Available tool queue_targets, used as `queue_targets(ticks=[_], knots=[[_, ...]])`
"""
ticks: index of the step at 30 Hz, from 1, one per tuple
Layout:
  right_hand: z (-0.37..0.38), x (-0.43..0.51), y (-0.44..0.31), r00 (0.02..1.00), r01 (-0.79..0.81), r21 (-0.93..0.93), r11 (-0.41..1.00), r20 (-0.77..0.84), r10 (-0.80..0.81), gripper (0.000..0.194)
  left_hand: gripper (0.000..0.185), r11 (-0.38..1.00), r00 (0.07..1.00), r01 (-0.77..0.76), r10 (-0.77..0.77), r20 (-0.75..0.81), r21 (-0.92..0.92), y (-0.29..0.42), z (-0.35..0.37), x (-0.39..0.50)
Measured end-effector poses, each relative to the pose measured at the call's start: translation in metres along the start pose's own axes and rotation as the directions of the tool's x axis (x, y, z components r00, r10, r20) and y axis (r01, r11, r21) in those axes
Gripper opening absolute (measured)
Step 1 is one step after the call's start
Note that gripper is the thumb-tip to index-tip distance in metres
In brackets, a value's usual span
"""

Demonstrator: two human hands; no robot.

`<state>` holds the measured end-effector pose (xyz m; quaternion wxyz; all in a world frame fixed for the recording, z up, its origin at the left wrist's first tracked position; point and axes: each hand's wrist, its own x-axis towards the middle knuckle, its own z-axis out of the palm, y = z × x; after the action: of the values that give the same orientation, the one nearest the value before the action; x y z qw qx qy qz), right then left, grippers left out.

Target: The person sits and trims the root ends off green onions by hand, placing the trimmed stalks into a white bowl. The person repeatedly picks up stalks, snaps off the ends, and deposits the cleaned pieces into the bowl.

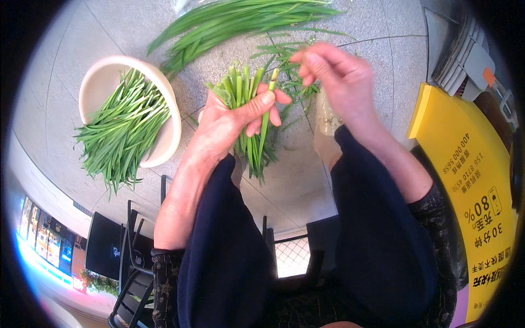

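My left hand (233, 119) is closed around a small bunch of garlic chives (242, 86), pale cut ends upward and leaf tips hanging below. One thicker stalk (272, 82) stands apart under my thumb, with a brownish dry patch near its end. My right hand (336, 71) is raised to the right of the bunch, apart from it, its fingers curled with thumb against forefinger. It is slightly blurred, and nothing clear shows between its fingertips. Loose leaf scraps (287, 57) lie on the floor beneath and beyond both hands.
A tilted cream bowl (174, 102) at left holds chives (127, 123) spilling over its rim. A long pile of chives (229, 30) lies on the tiles ahead. A yellow printed cabinet (451, 135) stands at right, a black metal chair (131, 287) at lower left. My shoe (328, 110) is near the scraps.
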<state>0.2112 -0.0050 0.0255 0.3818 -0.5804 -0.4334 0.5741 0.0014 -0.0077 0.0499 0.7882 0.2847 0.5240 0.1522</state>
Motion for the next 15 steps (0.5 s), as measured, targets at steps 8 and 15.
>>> queue_targets(ticks=[8,15], knots=[[0.023,-0.007,0.006,0.948,0.286,-0.340,0.896,0.234,-0.214,0.022,0.020,0.966,0.997,0.069,-0.055,0.062,-0.248,-0.015,0.001,0.000],[0.020,-0.002,0.026,0.899,0.438,-0.544,0.715,0.281,-0.337,0.018,0.017,0.987,0.993,0.097,-0.104,-0.050,-0.128,-0.008,0.004,0.004]])
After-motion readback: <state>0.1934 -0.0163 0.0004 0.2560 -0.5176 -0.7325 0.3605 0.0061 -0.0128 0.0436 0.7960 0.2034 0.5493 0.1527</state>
